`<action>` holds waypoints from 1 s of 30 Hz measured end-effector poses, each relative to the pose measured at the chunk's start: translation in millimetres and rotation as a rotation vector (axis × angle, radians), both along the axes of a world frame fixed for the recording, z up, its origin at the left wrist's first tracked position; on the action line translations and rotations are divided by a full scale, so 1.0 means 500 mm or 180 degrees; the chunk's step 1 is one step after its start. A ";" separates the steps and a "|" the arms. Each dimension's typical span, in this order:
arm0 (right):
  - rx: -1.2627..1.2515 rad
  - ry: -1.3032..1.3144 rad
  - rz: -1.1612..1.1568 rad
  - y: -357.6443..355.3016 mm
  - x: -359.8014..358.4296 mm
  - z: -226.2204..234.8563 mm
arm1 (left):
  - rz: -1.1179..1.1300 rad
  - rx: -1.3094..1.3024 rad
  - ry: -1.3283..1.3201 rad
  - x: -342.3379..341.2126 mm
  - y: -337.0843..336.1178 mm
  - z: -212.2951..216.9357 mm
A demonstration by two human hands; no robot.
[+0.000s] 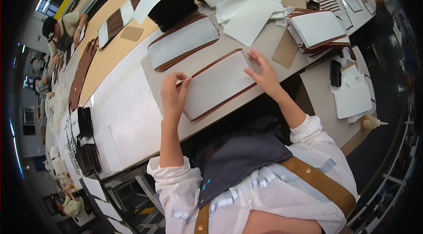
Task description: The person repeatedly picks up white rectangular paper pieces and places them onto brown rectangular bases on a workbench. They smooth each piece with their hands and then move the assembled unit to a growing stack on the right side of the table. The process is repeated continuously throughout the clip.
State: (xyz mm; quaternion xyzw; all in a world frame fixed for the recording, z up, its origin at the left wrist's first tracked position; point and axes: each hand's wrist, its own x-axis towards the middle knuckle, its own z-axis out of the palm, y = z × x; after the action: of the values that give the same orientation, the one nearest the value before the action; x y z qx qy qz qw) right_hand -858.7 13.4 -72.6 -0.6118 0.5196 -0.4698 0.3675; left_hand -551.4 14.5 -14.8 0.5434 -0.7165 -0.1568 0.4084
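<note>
A long white rectangular panel (216,85) lies over a brown panel (225,103) whose edges show along its long sides. At its left end is my left hand (173,95), thumb and forefinger pinched together at the far edge. My right hand (265,77) is at the right end, with thumb and fingers spread and the fingertips close to the panel's corner. Just beyond lies a stack of similar panels (183,44), pale on top with brown below.
To the right sit another stack of white and brown panels (319,29) and a tan card (286,49). A black pile (174,7) and loose white sheets (246,18) lie farther back. A glue-like bottle (372,122) rests on the side table (317,84). Another person (66,31) works at far left.
</note>
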 end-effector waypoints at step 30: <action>-0.1491 0.1393 -0.1129 -0.034 -0.139 0.145 | 0.0108 -0.0662 -0.1994 0.049 -0.237 -0.135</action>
State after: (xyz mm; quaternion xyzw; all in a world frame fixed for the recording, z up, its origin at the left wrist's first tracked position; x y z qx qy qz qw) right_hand -928.1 -3.4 -0.1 -0.6658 0.5622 -0.4905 0.0104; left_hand -527.0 -104.1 -82.5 0.5324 -0.8103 0.0987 0.2241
